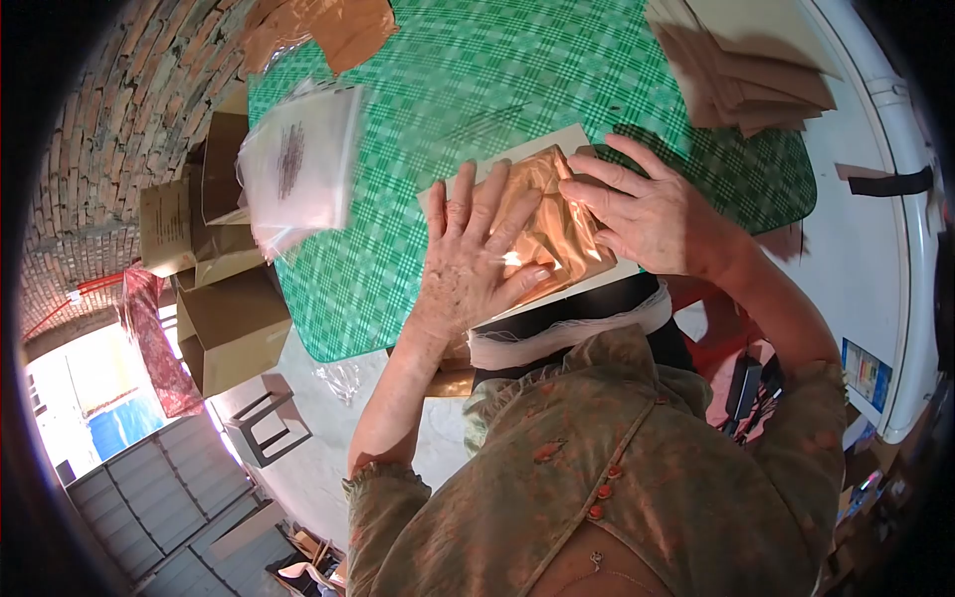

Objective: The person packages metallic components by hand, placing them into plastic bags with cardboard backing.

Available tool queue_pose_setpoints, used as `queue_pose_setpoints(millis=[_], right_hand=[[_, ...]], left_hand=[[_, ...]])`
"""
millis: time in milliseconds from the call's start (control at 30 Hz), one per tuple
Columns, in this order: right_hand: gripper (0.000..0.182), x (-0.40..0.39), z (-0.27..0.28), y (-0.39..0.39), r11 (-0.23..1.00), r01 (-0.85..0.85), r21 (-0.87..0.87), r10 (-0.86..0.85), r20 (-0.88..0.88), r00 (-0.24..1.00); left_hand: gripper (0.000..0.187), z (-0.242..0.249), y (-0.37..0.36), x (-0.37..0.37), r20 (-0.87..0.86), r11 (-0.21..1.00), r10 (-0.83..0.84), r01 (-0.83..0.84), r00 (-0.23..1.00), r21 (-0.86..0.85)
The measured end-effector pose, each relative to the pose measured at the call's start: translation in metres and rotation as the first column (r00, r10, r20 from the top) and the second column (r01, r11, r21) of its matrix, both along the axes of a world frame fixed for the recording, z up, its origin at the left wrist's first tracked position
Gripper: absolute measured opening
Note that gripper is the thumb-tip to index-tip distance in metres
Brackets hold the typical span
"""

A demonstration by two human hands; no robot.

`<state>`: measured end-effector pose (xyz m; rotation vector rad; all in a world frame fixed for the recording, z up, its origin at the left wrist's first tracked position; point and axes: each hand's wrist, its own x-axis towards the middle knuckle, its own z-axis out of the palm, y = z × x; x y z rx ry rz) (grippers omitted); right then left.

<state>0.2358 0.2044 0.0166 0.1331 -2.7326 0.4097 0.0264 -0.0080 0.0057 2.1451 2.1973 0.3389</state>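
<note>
Grip: left hand (463, 269) spread wide and flat, right hand (657, 214) curved over one edge of the copper-coloured sheet (567, 237), pinching or not, cannot tell | sheet on pale board (570, 139), near side of desk (418, 90) | green checked cover (378, 269); clear bags (323, 164) left, brown cardboard (746, 65) right | room: brick wall (109, 129), open cartons (239, 313)

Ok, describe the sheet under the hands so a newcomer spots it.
On the green checked tablecloth, go to the near edge, where a pale board lies. On that board is the shiny copper-coloured sheet. Unlike the similarly coloured film at the far edge, it has the left hand and right hand on it.
</note>
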Motion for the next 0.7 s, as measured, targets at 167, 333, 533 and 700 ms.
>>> queue_pose_setpoints(millis=[167,333,533,700], right_hand=[[0.055,0.000,0.002,-0.001,1.000,-0.012,0.014,0.012,0.024,1.000],[0.040,0.000,-0.003,-0.002,1.000,0.012,-0.017,-0.012,-0.012,1.000],[0.035,0.001,0.002,-0.004,1.000,0.014,-0.024,-0.014,-0.013,1.000],[0.041,0.002,-0.002,-0.008,0.998,0.065,-0.028,-0.065,-0.023,0.998]], left_hand=[[0.082,0.001,-0.001,0.001,-0.014,1.000,0.011,-0.011,1.000,0.028],[0.077,0.017,0.005,0.011,-0.151,0.999,0.032,-0.025,0.988,0.046],[0.076,0.005,0.028,0.013,0.118,0.997,-0.065,0.060,0.991,0.046],[0.082,0.001,0.031,0.014,0.102,0.995,-0.080,0.074,0.992,0.066]])
